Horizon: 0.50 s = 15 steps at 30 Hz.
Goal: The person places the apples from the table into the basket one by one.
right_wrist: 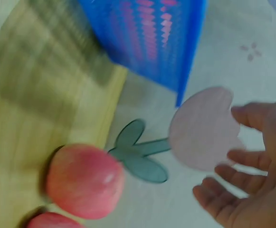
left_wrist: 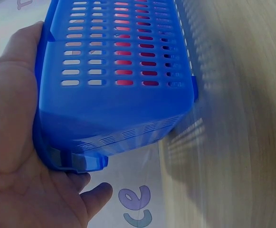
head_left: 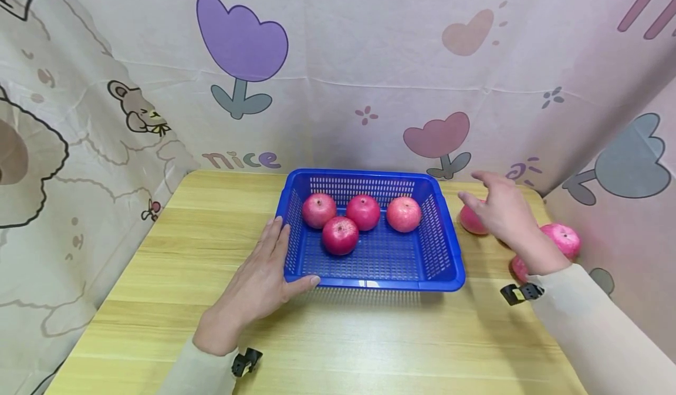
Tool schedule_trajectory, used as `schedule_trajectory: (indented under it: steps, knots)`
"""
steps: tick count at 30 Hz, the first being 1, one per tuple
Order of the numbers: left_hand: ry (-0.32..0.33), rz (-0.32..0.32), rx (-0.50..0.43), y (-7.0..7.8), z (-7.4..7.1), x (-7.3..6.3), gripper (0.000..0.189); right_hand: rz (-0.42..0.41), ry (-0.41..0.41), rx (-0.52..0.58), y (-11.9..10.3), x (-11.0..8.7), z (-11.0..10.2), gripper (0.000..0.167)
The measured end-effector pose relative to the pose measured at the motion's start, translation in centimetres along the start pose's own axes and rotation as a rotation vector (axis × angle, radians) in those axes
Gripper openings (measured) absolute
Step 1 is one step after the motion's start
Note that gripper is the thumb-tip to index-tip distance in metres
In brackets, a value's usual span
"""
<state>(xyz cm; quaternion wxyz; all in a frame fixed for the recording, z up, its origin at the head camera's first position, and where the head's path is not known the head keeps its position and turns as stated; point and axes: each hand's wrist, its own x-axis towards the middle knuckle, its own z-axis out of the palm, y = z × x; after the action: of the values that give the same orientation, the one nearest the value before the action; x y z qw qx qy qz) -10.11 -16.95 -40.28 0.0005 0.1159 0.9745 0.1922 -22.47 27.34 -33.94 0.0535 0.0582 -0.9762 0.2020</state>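
Observation:
A blue plastic basket [head_left: 369, 284] with slotted sides stands on the table and holds several red apples [head_left: 340, 235]. My left hand [head_left: 259, 277] rests on the basket's left rim near the front corner, its fingers straight along the edge; the left wrist view shows the palm against the rim of the basket [left_wrist: 114, 107]. To the basket's right, my right hand [head_left: 504, 210] hovers above the loose apples, fingers spread and holding nothing. Just beneath it sits an apple [head_left: 473, 219], partly covered by the hand. In the right wrist view that apple [right_wrist: 84, 181] lies apart from the fingers.
More apples [head_left: 562, 240] lie at the table's right side, partly hidden by the right forearm. A printed cloth [head_left: 338, 90] hangs directly behind the wooden table [head_left: 317, 342] and along both sides. Black wrist mounts [head_left: 521, 293] sit at both sleeves.

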Motion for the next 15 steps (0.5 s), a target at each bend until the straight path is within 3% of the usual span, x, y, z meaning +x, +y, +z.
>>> schedule_trajectory:
  steps: [5, 15]
  knots:
    - [0.008, 0.006, -0.001, 0.0, 0.0, 0.0, 0.128, 0.138, -0.009, -0.008, 2.4, 0.1, 0.6, 0.078]
    - [0.009, 0.006, 0.003, 0.0, 0.0, 0.0, 0.128, 0.187, -0.068, -0.065, 4.6, 0.3, 3.1, 0.078]
